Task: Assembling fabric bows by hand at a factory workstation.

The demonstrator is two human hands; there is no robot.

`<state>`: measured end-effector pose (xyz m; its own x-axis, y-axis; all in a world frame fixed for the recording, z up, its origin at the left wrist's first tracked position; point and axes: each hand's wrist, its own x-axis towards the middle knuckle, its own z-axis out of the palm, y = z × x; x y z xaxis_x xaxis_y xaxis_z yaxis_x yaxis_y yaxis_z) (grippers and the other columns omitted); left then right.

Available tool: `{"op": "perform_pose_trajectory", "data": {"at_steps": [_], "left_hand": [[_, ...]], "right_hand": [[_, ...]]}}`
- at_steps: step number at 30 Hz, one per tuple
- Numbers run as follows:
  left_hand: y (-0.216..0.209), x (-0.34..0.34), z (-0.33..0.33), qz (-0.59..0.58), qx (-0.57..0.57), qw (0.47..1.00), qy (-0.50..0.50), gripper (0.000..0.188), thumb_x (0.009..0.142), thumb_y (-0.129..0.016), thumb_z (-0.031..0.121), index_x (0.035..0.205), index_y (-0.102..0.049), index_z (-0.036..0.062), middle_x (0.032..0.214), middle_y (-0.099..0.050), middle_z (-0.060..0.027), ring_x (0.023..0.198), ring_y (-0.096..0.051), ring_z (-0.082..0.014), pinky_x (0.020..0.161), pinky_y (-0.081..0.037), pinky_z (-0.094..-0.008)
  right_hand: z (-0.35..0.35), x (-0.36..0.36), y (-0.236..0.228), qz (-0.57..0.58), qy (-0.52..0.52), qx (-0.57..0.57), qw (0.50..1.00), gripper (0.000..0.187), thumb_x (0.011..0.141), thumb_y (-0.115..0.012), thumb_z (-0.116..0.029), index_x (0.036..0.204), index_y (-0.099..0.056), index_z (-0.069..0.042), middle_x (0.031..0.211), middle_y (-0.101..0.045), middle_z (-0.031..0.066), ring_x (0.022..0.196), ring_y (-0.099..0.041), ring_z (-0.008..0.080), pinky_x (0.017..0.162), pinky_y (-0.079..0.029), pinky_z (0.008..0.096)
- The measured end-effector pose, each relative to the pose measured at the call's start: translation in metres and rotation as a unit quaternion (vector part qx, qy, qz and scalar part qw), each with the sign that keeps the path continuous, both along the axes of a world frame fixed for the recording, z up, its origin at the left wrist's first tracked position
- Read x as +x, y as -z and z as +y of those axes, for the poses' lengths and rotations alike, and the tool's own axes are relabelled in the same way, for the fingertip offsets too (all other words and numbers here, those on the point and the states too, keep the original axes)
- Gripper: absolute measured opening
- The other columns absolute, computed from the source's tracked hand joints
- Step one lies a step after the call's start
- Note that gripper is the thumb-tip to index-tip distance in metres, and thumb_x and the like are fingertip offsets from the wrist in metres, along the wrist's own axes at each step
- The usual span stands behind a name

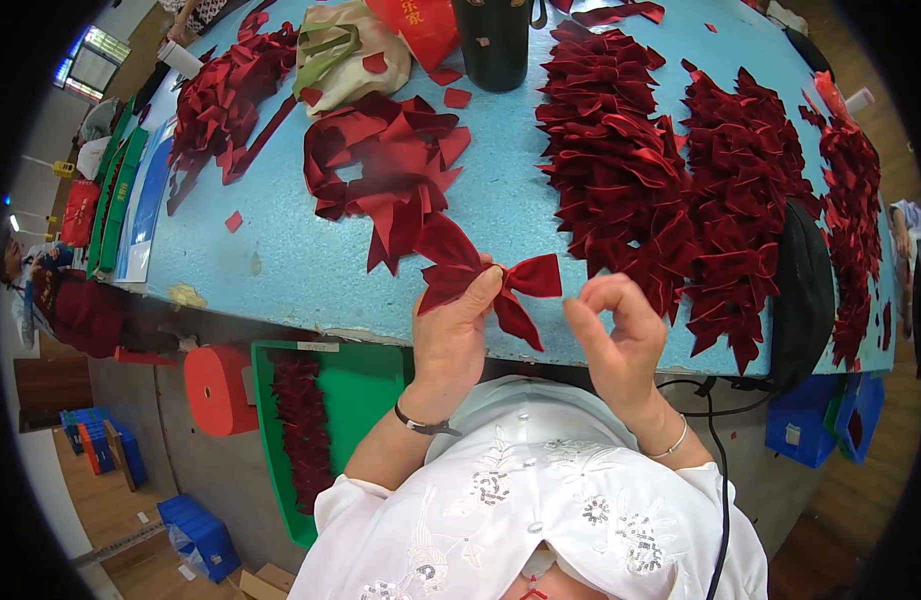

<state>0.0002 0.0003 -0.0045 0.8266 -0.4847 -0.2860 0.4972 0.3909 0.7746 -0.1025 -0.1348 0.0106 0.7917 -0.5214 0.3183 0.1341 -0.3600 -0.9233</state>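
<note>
My left hand (451, 340) pinches a dark red velvet bow (531, 279) at its middle, just over the table's near edge. The bow's loops and tails spread out on both sides of the thumb. To the right of it, my right hand (624, 338) is raised with thumb and fingers curled together, apart from the bow. Anything between those fingertips is too small to make out. A loose heap of red velvet strips (356, 180) lies just beyond my left hand. Beyond my right hand, finished-looking bows are stacked in a long overlapping row (616, 150).
More bow rows (746, 190) cover the blue table (261, 250) at right, beside a black pouch (806, 290). A dark cup (493, 45), a cloth bag (356, 65) and another strip heap (231, 105) stand farther back. Below sit a green bin (366, 400) and a red roll (219, 390).
</note>
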Motion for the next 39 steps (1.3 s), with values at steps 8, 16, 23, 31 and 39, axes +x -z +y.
{"op": "perform_pose_trajectory", "data": {"at_steps": [8, 16, 23, 31, 39], "left_hand": [[-0.01, -0.011, -0.009, 0.023, -0.103, 0.993, 0.047, 0.021, 0.087, -0.063, 0.003, 0.107, -0.059, 0.0022, 0.106, -0.062, -0.0061, 0.099, -0.058, -0.0147, 0.091, -0.045, -0.0299], [-0.042, 0.035, 0.048, -0.229, 0.077, 0.97, 0.011, 0.032, 0.081, -0.069, 0.009, 0.111, -0.061, -0.001, 0.107, -0.064, -0.0111, 0.101, -0.059, -0.0211, 0.092, -0.043, -0.0335], [-0.08, 0.047, 0.017, -0.409, 0.344, 0.77, 0.348, 0.02, 0.076, -0.074, 0.009, 0.091, -0.068, -0.0024, 0.088, -0.066, -0.0064, 0.081, -0.059, -0.0127, 0.073, -0.045, -0.0255], [-0.052, 0.042, 0.009, -0.119, 0.222, 0.867, 0.431, 0.016, 0.078, -0.075, 0.013, 0.074, -0.068, -0.0002, 0.066, -0.061, 0.0019, 0.063, -0.051, -0.0035, 0.058, -0.04, -0.0197], [-0.029, 0.03, 0.012, -0.072, 0.193, 0.918, 0.338, 0.014, 0.08, -0.072, 0.008, 0.071, -0.063, 0.002, 0.071, -0.065, -0.0029, 0.066, -0.058, -0.0073, 0.062, -0.045, -0.0207]], "right_hand": [[0.007, 0.017, 0.012, 0.02, -0.076, 0.222, 0.972, 0.013, 0.084, -0.065, -0.002, 0.095, -0.062, 0.004, 0.084, -0.064, 0.0061, 0.074, -0.059, 0.0105, 0.067, -0.049, 0.0238], [-0.023, 0.007, 0.011, 0.08, -0.151, 0.225, 0.959, 0.011, 0.084, -0.066, -0.002, 0.094, -0.065, 0.003, 0.083, -0.065, 0.0058, 0.072, -0.06, 0.0093, 0.064, -0.048, 0.0221], [-0.016, 0.007, -0.01, 0.096, -0.223, 0.192, 0.951, 0.009, 0.084, -0.065, -0.004, 0.09, -0.065, 0.004, 0.079, -0.065, 0.0054, 0.071, -0.06, 0.0088, 0.063, -0.048, 0.0221], [-0.024, 0.003, -0.005, 0.118, -0.206, 0.264, 0.935, 0.012, 0.086, -0.063, -0.006, 0.091, -0.064, 0.004, 0.078, -0.066, 0.0059, 0.07, -0.06, 0.0087, 0.062, -0.048, 0.0224], [-0.005, 0.012, 0.011, 0.092, -0.086, 0.276, 0.953, 0.011, 0.09, -0.061, -0.008, 0.088, -0.062, 0.003, 0.072, -0.062, 0.0035, 0.057, -0.053, 0.0068, 0.051, -0.043, 0.0217]]}}
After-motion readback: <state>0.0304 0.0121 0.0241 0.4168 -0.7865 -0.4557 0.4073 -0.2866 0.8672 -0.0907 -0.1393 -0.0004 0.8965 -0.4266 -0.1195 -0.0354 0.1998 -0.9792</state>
